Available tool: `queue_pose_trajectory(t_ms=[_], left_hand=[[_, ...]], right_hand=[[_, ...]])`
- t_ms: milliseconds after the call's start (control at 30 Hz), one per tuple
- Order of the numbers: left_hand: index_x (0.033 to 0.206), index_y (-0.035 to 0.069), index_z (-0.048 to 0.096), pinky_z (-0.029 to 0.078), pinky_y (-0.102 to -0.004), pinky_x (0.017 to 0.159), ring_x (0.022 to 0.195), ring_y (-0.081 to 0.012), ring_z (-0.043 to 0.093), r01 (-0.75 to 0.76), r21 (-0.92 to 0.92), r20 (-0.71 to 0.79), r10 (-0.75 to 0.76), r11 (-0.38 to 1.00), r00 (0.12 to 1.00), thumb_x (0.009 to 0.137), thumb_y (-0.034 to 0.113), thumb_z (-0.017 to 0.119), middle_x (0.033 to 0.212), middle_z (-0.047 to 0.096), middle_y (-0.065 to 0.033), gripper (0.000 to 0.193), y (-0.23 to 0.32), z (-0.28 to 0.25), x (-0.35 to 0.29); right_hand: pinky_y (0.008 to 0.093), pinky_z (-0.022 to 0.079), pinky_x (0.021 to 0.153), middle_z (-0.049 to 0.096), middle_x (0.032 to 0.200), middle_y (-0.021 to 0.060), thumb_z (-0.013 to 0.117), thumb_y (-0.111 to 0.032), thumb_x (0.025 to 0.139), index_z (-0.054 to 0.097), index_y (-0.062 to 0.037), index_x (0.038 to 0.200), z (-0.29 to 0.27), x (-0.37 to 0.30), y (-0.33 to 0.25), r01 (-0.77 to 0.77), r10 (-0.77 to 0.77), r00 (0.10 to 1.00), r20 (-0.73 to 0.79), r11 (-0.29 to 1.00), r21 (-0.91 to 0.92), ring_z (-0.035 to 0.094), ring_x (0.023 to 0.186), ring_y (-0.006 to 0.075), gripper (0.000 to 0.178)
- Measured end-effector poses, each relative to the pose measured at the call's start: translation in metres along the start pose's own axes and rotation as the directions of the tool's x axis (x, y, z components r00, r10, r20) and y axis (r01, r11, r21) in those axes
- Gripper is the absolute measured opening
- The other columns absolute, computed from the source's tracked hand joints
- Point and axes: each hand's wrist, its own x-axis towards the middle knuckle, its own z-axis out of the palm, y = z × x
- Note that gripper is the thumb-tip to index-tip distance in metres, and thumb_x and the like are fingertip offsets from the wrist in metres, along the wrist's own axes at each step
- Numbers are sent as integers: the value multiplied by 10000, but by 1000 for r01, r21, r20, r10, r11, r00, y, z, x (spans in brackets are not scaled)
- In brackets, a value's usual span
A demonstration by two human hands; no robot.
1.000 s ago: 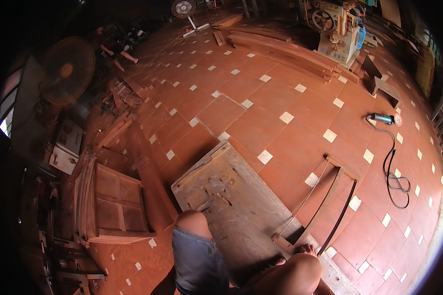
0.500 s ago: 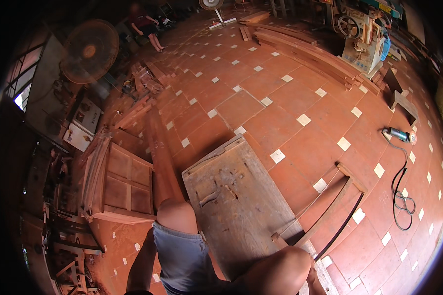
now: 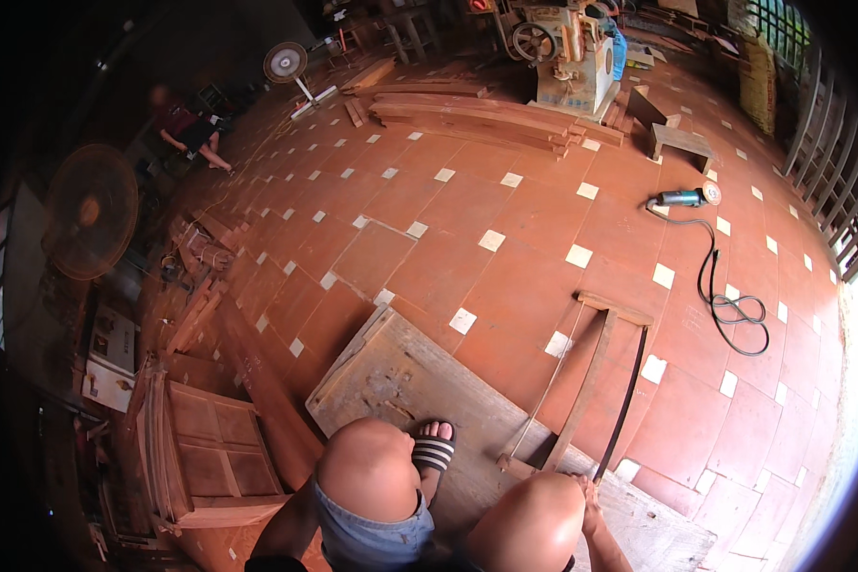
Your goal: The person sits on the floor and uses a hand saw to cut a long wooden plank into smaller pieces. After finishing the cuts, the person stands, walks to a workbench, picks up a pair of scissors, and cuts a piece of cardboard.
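The right hand (image 3: 589, 491) is touching the near end of the frame saw (image 3: 584, 386), apparently steadying it where it is jutting ahead past the desk (image 3: 477, 419), its grip being impossible to tell, while the left hand is lying out of view.

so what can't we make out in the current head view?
All head view:
Left grip: out of sight, forearm runs behind the left knee.
Right grip: partly behind the right knee; closure unclear.
Frame saw: near crosspiece partly covered by right knee.
Far person: too small and dark to tell any activity.
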Motion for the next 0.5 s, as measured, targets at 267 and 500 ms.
queue_pose_trajectory(t_ms=[267,500], left_hand=[[1285,-2,609,498,-369,978,1237,-220,618,-169,242,49,162,955,986,1026,316,643,1367,634,-140,411,21,7,79],[1259,-1,627,506,-364,960,1208,-213,638,-267,350,91,252,898,964,1030,301,639,1338,659,-125,379,30,18,143]], right_hand=[[520,579,756,720,953,221,661,-235,868,709,-67,1027,-2,16,-21,-136,137,984,110,991,-16,716,862,436,236],[521,575,747,727,932,211,676,-201,835,728,-73,986,-6,28,-27,-220,224,954,200,975,-43,718,849,430,204]])
